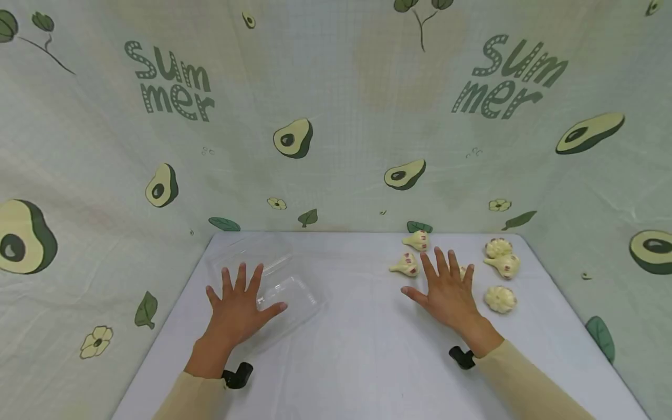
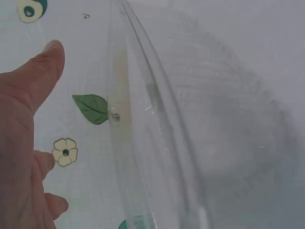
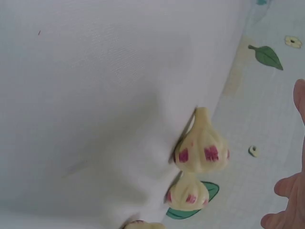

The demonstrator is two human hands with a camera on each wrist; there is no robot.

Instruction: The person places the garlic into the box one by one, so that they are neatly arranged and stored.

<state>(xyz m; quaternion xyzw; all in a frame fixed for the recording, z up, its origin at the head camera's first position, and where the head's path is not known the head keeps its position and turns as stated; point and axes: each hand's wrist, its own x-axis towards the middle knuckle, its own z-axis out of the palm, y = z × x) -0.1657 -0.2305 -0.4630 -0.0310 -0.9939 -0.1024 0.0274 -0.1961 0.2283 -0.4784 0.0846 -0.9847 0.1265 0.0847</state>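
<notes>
My left hand (image 1: pixel 236 312) is held with fingers spread, above or beside a clear plastic container (image 1: pixel 294 297) on the left of the table; it grips nothing. In the left wrist view the container (image 2: pixel 228 114) shows its rim and ridged wall, apart from the thumb. My right hand (image 1: pixel 450 294) is also spread and holds nothing, near several garlic bulbs. Two bulbs, a nearer garlic bulb (image 1: pixel 405 265) and a farther garlic bulb (image 1: pixel 417 240), lie left of its fingertips. Another is partly hidden behind the fingers. The right wrist view shows a garlic bulb (image 3: pixel 202 145) with purple patches.
More garlic lies at the right: a garlic bulb (image 1: pixel 498 248) at the back, a garlic bulb (image 1: pixel 505 266) touching or near it, and a garlic bulb (image 1: pixel 500 299) closer to me. A printed cloth (image 1: pixel 346 105) rises behind and beside the white table (image 1: pixel 357 350).
</notes>
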